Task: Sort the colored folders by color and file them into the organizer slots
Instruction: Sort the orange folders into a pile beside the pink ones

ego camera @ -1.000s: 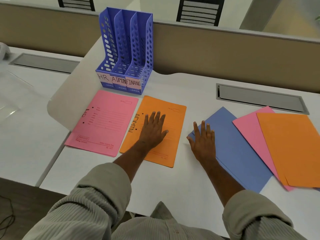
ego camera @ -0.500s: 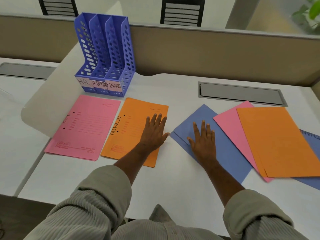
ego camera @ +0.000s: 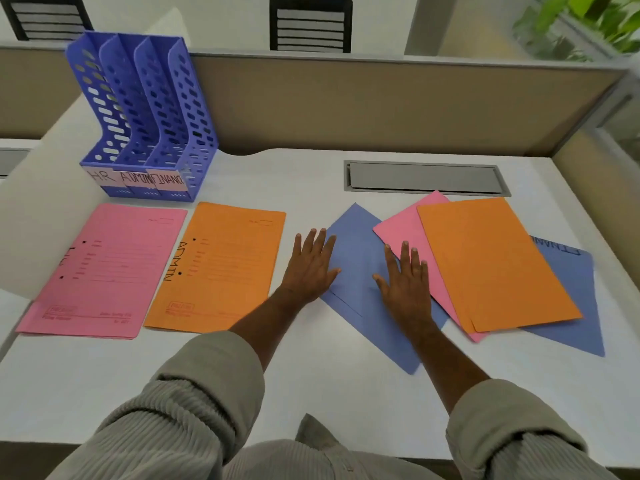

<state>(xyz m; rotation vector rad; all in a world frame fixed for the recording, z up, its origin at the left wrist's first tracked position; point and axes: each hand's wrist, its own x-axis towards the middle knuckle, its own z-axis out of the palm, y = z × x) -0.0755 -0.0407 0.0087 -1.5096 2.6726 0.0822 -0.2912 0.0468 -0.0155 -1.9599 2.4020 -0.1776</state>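
**Inspector:** Since both hands are down flat, state what they hold.

**Operator:** Nothing gripped, as I read it. The left hand (ego camera: 310,268) lies palm down with fingers straight and spread, its fingertips on the near blue folder (ego camera: 360,271) and its heel on the table (ego camera: 311,181). The right hand (ego camera: 405,284) is flat on the same folder, fingers extended, just beside the pink folder in the pile (ego camera: 401,233). I judge the flat palms are there to slide or square the sheet, not lift it.

**Inspector:** Layout of the sorted items?

**Operator:** A pink folder marked at its spine (ego camera: 104,268) lies left, and an orange folder lettered ADMIN (ego camera: 221,265) just beside it, both squared below the organizer (ego camera: 145,116). I take that as one starter sheet per colour, laid out in the order of the slot labels (HR, ADMIN, then a cut-off FINANC).

**Inspector:** And the unsorted pile?

**Operator:** To the right it overlaps loosely: an orange folder on top (ego camera: 491,265), the pink one under it, and a second blue folder (ego camera: 571,299) beneath with inverted lettering along its far edge. The near blue folder sits skewed, one corner pointing away.

**Inspector:** Condition?

**Operator:** Thin matte card, flat and uncreased. No folders are visible in the organizer slots, so filing is not begun.
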